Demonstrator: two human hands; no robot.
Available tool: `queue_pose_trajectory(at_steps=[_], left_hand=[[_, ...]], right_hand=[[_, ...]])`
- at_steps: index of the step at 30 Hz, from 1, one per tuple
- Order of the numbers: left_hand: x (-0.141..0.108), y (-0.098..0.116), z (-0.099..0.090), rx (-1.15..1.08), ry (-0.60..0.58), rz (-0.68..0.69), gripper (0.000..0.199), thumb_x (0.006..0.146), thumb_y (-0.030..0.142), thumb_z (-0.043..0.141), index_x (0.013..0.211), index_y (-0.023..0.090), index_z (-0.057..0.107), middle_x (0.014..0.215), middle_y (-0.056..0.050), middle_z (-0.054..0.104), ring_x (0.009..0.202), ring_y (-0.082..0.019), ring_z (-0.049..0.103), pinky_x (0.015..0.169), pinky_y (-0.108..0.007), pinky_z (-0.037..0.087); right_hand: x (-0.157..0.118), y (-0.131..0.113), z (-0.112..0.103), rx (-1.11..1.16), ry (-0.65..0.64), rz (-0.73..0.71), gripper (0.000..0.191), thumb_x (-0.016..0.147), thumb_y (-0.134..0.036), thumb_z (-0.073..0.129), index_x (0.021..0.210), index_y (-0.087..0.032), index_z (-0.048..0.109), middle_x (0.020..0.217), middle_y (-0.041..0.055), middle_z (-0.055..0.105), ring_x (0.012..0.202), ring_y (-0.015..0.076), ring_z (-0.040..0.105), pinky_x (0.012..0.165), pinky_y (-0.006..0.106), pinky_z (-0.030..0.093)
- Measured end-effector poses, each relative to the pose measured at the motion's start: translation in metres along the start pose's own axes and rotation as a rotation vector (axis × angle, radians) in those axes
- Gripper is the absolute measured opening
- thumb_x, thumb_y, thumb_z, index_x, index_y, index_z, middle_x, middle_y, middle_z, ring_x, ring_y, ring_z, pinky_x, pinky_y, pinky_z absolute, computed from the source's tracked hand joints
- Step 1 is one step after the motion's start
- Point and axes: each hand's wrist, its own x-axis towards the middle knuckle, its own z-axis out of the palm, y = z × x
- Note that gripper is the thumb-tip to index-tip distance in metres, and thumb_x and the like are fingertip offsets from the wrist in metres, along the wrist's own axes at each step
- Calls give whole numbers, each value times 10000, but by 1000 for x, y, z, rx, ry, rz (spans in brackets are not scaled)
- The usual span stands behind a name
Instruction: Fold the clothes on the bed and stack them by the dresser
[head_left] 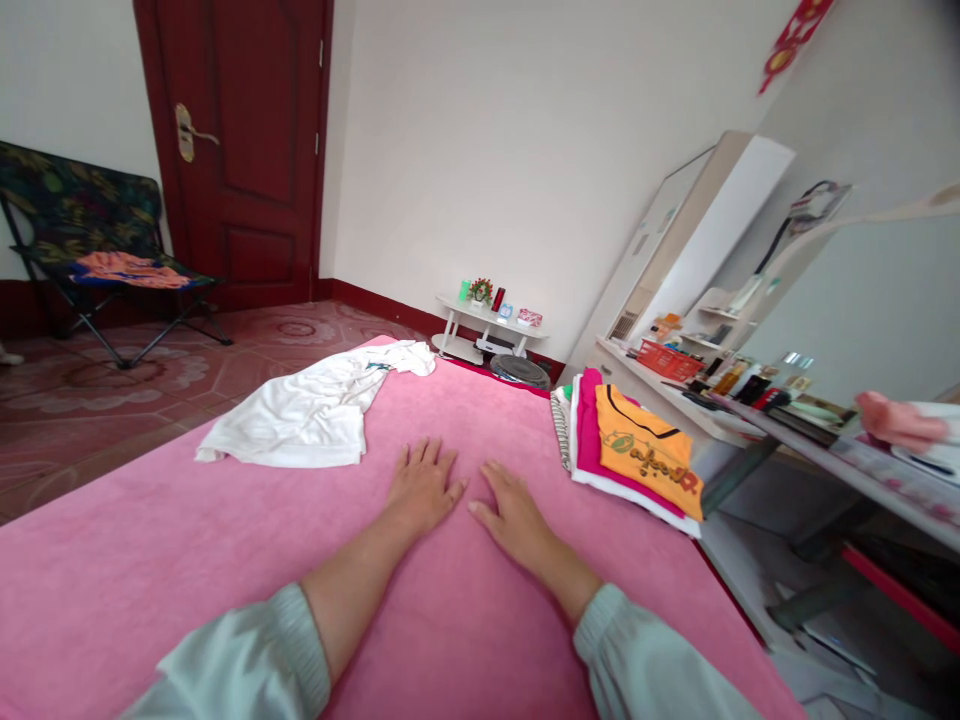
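My left hand (424, 487) lies flat on the pink bed cover (465, 600), fingers apart, holding nothing. Beside it, a small gap away, my right hand (511, 512) rests palm down on the same cover with its fingers stretched out and nothing in them. A white garment (304, 412) is spread, somewhat crumpled, on the far left part of the cover, beyond my left hand. To the right of my right hand sits a stack of folded clothes, with an orange printed shirt (649, 450) on top and magenta, white and striped pieces under or beside it.
A folding chair (82, 215) holding an orange cloth (131, 268) stands at the left, near a dark red door (247, 130). Beyond the bed is a small white stand (480, 315). A dressing table (720, 425) with bottles and a red basket (670, 361) lines the right side.
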Motion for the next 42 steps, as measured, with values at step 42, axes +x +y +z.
queue_pose_trajectory(at_steps=[42], left_hand=[[-2, -9, -8, -51, 13, 59, 516, 862, 524, 442, 1312, 279, 502, 1434, -51, 421, 1336, -252, 333, 1112, -429, 222]], right_hand=[[-12, -4, 15, 155, 151, -45, 431, 843, -336, 526, 1235, -166, 585, 1368, 115, 498, 1293, 233, 414, 1099, 435, 286]])
